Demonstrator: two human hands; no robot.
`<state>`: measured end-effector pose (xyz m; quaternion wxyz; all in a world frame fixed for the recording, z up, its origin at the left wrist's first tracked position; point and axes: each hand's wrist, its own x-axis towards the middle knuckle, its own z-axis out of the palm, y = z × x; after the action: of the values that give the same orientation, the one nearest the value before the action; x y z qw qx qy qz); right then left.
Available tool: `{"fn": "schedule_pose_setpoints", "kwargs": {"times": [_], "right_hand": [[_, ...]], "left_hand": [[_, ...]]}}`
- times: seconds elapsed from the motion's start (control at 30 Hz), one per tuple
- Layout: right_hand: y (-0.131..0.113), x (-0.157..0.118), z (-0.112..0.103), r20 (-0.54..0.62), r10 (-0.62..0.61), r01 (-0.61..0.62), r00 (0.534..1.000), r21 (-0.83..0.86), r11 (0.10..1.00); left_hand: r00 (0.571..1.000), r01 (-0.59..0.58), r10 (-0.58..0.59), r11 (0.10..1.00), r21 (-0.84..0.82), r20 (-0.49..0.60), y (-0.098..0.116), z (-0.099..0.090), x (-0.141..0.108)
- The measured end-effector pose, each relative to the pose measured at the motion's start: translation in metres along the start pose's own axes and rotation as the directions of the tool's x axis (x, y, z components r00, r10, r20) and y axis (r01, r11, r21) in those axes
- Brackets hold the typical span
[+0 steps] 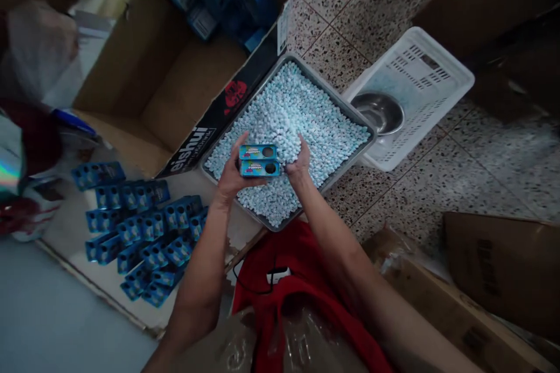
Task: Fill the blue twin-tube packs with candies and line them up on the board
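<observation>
My left hand [231, 173] is wrapped round two small blue boxes [259, 160], held side by side over a grey tray [372, 137]. Each box shows a dark round hole at its right end. The tray is filled with small pale blue and white pellets [324, 111], heaped near its middle. Just right of the boxes, my right hand [300, 160] dips into the heap with its fingers curled round some pellets. The fingertips of that hand are partly hidden by the pellets.
Several blue boxes [149, 227] stand in rows at the lower left. A large cardboard box [175, 87] holding blue packs is at the upper left. Right of the tray, a white basket [426, 99] holds a metal bowl [380, 112]. Brown cartons [503, 268] lie lower right.
</observation>
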<state>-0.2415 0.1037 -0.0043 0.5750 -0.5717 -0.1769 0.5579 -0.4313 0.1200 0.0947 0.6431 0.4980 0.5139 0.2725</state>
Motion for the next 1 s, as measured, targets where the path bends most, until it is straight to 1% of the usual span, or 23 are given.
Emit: {"fn": "schedule_pose_setpoints", "kwargs": {"times": [0.03, 0.1, 0.17, 0.23, 0.3, 0.37, 0.43, 0.5, 0.57, 0.67, 0.77, 0.9, 1.0], "right_hand": [[-0.010, 0.000, 0.004, 0.007, 0.034, -0.034, 0.999, 0.065, 0.997], [-0.033, -0.003, 0.015, 0.038, 0.118, -0.124, 0.992, 0.231, 0.965], [-0.058, -0.012, 0.027, 0.106, 0.145, -0.173, 0.984, 0.345, 0.923], [-0.081, -0.025, 0.039, 0.136, 0.127, -0.172, 0.983, 0.404, 0.898], [-0.099, -0.037, 0.050, 0.146, 0.086, -0.141, 0.986, 0.426, 0.893], [-0.110, -0.048, 0.056, 0.162, 0.044, -0.113, 0.986, 0.446, 0.888], [-0.115, -0.053, 0.059, 0.184, 0.025, -0.111, 0.983, 0.476, 0.873], [-0.116, -0.054, 0.060, 0.190, 0.025, -0.118, 0.981, 0.496, 0.860], [-0.115, -0.052, 0.059, 0.186, 0.033, -0.121, 0.982, 0.489, 0.864], [-0.117, -0.048, 0.057, 0.189, 0.057, -0.137, 0.980, 0.438, 0.888], [-0.121, -0.047, 0.055, 0.227, 0.077, -0.161, 0.971, 0.380, 0.911], [-0.130, -0.048, 0.055, 0.261, 0.049, -0.143, 0.964, 0.352, 0.925], [-0.133, -0.047, 0.055, 0.262, 0.018, -0.105, 0.965, 0.322, 0.941]], "left_hand": [[0.998, -0.040, 0.044, 0.995, 0.092, -0.047, 0.005, -0.007, -0.002], [0.987, -0.071, 0.105, 0.966, 0.250, -0.124, 0.010, -0.019, -0.006], [0.976, -0.080, 0.147, 0.926, 0.370, -0.158, 0.012, -0.025, -0.007], [0.973, -0.095, 0.181, 0.879, 0.467, -0.144, 0.012, -0.025, -0.007], [0.972, -0.114, 0.208, 0.827, 0.550, -0.111, 0.012, -0.023, -0.009], [0.970, -0.131, 0.228, 0.776, 0.617, -0.081, 0.012, -0.019, -0.012], [0.966, -0.134, 0.245, 0.738, 0.661, -0.078, 0.011, -0.016, -0.015], [0.963, -0.136, 0.259, 0.720, 0.681, -0.081, 0.007, -0.013, -0.019], [0.960, -0.157, 0.271, 0.720, 0.676, -0.065, 0.001, -0.011, -0.021], [0.947, -0.185, 0.310, 0.746, 0.639, -0.087, -0.012, -0.008, -0.022], [0.931, -0.235, 0.353, 0.770, 0.594, -0.090, -0.023, -0.005, -0.018], [0.908, -0.263, 0.396, 0.791, 0.552, -0.134, -0.033, -0.002, -0.012], [0.910, -0.279, 0.398, 0.798, 0.534, -0.119, -0.035, -0.001, -0.009]]}}
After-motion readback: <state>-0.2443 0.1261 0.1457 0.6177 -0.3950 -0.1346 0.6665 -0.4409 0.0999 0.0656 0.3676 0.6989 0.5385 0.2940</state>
